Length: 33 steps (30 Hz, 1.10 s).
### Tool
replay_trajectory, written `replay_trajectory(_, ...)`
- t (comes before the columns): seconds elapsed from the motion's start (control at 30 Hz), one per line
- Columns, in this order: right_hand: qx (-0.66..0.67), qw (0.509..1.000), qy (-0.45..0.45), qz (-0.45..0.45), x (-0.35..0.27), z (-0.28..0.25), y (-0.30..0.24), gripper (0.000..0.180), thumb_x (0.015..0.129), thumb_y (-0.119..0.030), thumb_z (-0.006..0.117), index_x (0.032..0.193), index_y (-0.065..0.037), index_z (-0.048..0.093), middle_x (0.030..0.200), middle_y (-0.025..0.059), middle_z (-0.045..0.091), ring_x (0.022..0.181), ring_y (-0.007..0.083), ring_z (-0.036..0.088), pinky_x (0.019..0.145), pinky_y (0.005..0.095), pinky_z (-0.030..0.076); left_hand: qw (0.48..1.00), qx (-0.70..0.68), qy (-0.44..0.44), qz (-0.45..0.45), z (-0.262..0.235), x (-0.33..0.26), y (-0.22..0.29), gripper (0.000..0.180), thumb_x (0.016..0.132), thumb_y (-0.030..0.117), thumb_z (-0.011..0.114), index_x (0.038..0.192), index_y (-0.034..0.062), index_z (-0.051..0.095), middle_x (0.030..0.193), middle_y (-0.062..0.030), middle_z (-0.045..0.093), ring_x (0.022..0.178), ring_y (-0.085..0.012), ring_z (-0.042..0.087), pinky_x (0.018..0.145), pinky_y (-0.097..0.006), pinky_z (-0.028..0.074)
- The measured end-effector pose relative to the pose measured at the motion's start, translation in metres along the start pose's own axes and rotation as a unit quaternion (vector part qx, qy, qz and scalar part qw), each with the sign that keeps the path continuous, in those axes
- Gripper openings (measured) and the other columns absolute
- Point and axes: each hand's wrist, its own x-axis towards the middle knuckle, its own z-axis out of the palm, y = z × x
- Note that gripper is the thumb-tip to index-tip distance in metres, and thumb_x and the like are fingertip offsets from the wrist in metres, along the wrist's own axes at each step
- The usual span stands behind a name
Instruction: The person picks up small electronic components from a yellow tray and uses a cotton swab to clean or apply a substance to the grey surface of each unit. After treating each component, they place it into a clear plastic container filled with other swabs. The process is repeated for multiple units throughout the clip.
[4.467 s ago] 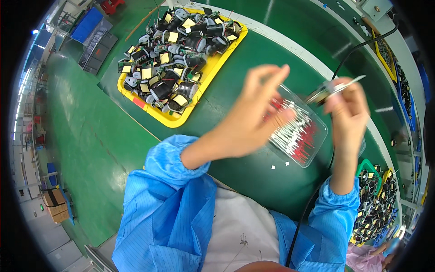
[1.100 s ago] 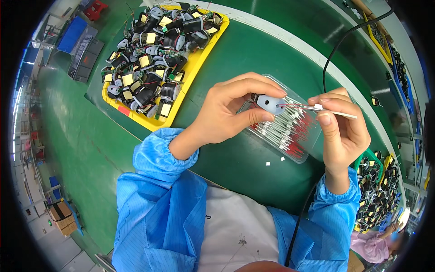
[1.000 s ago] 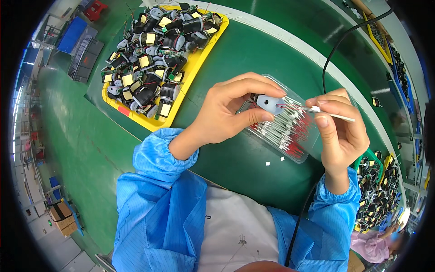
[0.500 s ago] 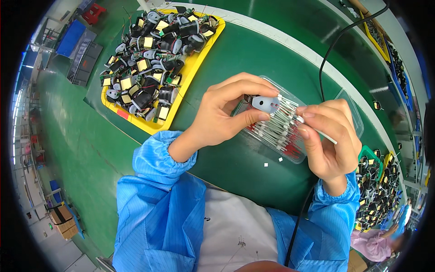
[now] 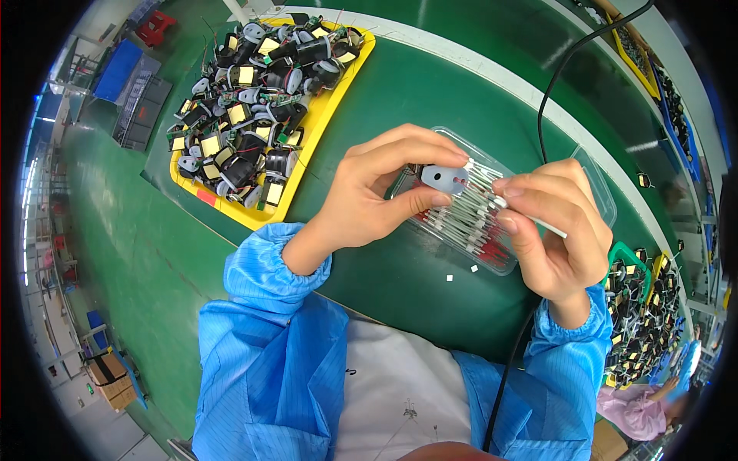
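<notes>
Head view: your left hand (image 5: pixel 355 196) grips the grey-capped part (image 5: pixel 446 179); at its four o'clock, your right hand (image 5: pixel 560 240) pinches a white stick (image 5: pixel 551 228), its hold partly hidden. A slack pinch could drop either into the clear box (image 5: pixel 501 270).

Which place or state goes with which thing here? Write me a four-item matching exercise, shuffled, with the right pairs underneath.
Things:
1. Grey-faced part
2. White stick
3. Yellow tray
4. Clear box

Places and states:
A. Contains red and white pieces
B. Held by the left hand
C. Heaped with dark parts
D. Held by the right hand

Pairs: 1-B, 2-D, 3-C, 4-A
</notes>
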Motion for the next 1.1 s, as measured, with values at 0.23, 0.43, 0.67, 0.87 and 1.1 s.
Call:
replay_trajectory(0.23, 0.002, 1.000, -0.001, -0.012, -0.001, 0.001, -0.001, 0.027, 0.065, 0.003, 0.078, 0.089, 0.004, 0.065, 0.085, 0.0162, 0.067, 0.066, 0.0240, 0.059, 0.055, 0.0298, 0.046, 1.000, 0.003, 0.000, 0.013, 0.000, 0.001, 0.000, 0.037, 0.075, 0.000, 0.073, 0.110, -0.0040, 0.061, 0.113, -0.0194, 0.059, 0.108, -0.0289, 0.057, 0.094, -0.040, 0.047)
replay_trajectory(0.43, -0.036, 0.998, 0.009, -0.046, -0.002, 0.003, -0.001, 0.030, 0.062, 0.003, 0.078, 0.089, 0.004, 0.065, 0.086, 0.0159, 0.066, 0.066, 0.0236, 0.058, 0.053, 0.0295, 0.046, 1.000, -0.006, 0.003, 0.012, 0.000, 0.000, -0.001, 0.037, 0.075, -0.001, 0.072, 0.111, -0.0031, 0.061, 0.114, -0.0193, 0.059, 0.108, -0.0285, 0.057, 0.093, -0.039, 0.048)
replay_trajectory(0.67, -0.045, 0.997, 0.014, -0.061, -0.001, 0.003, 0.000, 0.031, 0.060, 0.004, 0.078, 0.088, 0.004, 0.065, 0.085, 0.0151, 0.066, 0.065, 0.0231, 0.058, 0.052, 0.0292, 0.046, 1.000, -0.001, 0.003, 0.012, -0.001, -0.002, -0.003, 0.039, 0.075, -0.002, 0.072, 0.111, -0.0028, 0.060, 0.114, -0.0194, 0.059, 0.108, -0.0284, 0.057, 0.093, -0.039, 0.048)
replay_trajectory(0.87, -0.041, 0.996, 0.024, -0.071, -0.002, 0.006, 0.002, 0.030, 0.059, 0.004, 0.078, 0.087, 0.005, 0.065, 0.084, 0.0148, 0.065, 0.065, 0.0230, 0.058, 0.053, 0.0294, 0.046, 1.000, -0.027, 0.010, -0.008, 0.001, -0.001, 0.000, 0.038, 0.074, -0.001, 0.073, 0.111, -0.0028, 0.060, 0.114, -0.0197, 0.059, 0.108, -0.0285, 0.057, 0.093, -0.039, 0.048)
replay_trajectory(1.1, 0.030, 0.999, 0.013, -0.013, -0.008, 0.016, 0.012, 0.026, 0.063, 0.004, 0.076, 0.087, 0.003, 0.066, 0.085, 0.0127, 0.066, 0.065, 0.0227, 0.058, 0.055, 0.0279, 0.046, 0.999, 0.030, -0.030, 0.028, -0.001, -0.001, -0.001, 0.040, 0.076, 0.003, 0.073, 0.114, -0.0030, 0.060, 0.112, -0.0187, 0.059, 0.105, -0.0271, 0.057, 0.091, -0.038, 0.048)
